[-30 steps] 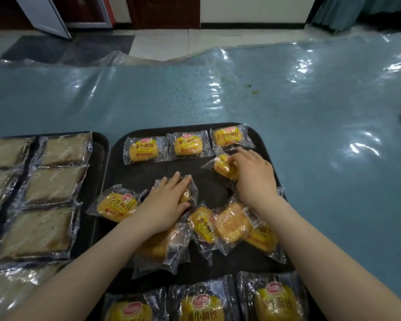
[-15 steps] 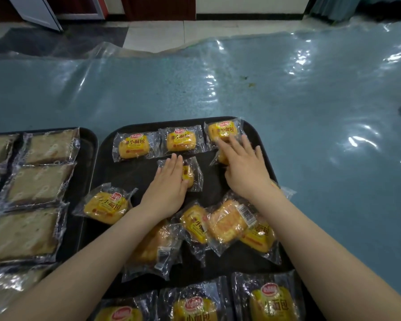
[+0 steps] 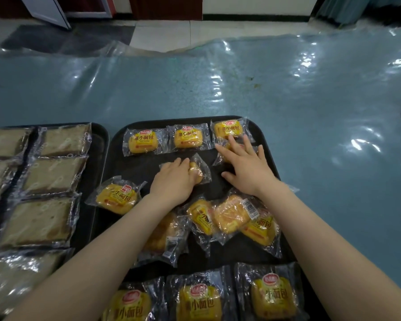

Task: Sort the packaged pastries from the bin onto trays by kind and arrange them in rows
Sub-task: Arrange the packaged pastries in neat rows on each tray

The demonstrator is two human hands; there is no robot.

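A black tray (image 3: 139,166) holds yellow bun packets. Three lie in a row along its far edge (image 3: 188,137). My left hand (image 3: 173,184) curls over a loose yellow bun packet (image 3: 200,171) just below that row, in the middle of the tray. My right hand (image 3: 249,166) lies flat with fingers spread on another packet (image 3: 220,158), mostly hidden, under the row's right end. One packet (image 3: 116,198) lies askew at the left. A loose pile (image 3: 229,216) sits between my forearms. Another row of three (image 3: 198,302) runs along the near edge.
A second black tray (image 3: 101,144) at the left holds several brown cake slices in clear wrappers (image 3: 55,174). Both trays rest on a blue table under wrinkled clear plastic sheet (image 3: 310,112). Floor tiles and a door show beyond the far edge.
Both hands slid their packets away from me toward the far row. The right hand went from gripping its packet to lying flat on it under the row's right end.
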